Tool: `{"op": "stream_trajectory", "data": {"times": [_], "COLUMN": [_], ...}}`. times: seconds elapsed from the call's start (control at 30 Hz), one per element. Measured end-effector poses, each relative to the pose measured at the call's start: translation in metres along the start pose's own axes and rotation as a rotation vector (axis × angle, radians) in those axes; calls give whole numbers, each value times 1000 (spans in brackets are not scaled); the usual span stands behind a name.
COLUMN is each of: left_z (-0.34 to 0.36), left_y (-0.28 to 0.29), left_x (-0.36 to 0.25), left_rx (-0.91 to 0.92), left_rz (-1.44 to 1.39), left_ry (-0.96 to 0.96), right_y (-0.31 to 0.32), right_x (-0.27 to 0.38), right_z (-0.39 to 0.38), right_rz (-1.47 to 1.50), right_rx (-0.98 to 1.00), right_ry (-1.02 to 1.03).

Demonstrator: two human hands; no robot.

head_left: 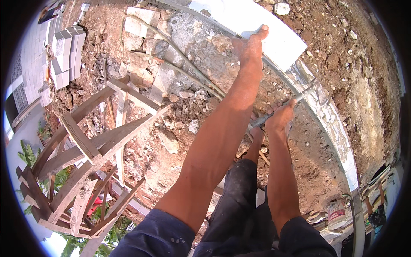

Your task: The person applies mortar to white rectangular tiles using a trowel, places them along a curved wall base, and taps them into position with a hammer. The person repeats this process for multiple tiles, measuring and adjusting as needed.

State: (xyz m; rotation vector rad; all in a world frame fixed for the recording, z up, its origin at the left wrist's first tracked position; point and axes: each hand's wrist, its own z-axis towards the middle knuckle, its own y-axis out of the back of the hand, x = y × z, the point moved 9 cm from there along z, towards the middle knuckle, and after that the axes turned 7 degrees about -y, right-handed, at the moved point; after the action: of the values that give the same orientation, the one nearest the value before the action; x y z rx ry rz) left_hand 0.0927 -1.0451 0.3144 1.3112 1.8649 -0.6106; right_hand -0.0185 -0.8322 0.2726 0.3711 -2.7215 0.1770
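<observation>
A white rectangular slab point(274, 38) lies along the top of a curved low masonry edge, and my left hand point(252, 45) grips its near side, thumb on top. To the right of the slab, the edge carries broken, patchy mortar point(329, 120). My right hand point(282, 111) is closed around a long grey metal tool point(305, 93), whose far end is at the mortared edge. My bare foot point(257, 135) shows below the tool on the dirt, beside my right hand.
A wooden trestle frame point(85, 145) stands at left, with stacked grey blocks point(64, 51) behind it. Long thin poles point(188, 68) lie on rubble left of my left arm. Rough soil point(364, 85) lies beyond the curved edge; a bucket point(336, 216) stands at lower right.
</observation>
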Motion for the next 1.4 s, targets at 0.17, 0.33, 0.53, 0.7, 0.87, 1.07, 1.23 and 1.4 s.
{"op": "stream_trajectory", "data": {"times": [0.17,0.33,0.53,0.7,0.87,1.07,1.23,1.4], "left_z": [-7,1,2,2,0,3,-3,15], "left_y": [-9,-3,-3,1,-5,5,-4,5], "left_x": [0,0,0,-4,-10,-14,-22,-11], "left_rx": [-14,-3,-26,-32,-34,-21,19,-12], "left_rz": [-63,-120,-72,-80,-145,4,-30,71], "left_ry": [65,59,110,124,72,76,56,48], "right_y": [-30,-13,-32,-19,-28,-9,-16,-17], "right_x": [-16,-1,-14,-15,-18,-8,-21,-12], "right_z": [7,-15,-14,-15,-28,-30,-21,-34], "right_rz": [-338,-136,-220,-162,-239,-218,-287,-168], "right_rx": [198,129,85,223,177,222,171,188], "right_ry": [-80,-76,-90,-149,-205,-218,-241,-264]}}
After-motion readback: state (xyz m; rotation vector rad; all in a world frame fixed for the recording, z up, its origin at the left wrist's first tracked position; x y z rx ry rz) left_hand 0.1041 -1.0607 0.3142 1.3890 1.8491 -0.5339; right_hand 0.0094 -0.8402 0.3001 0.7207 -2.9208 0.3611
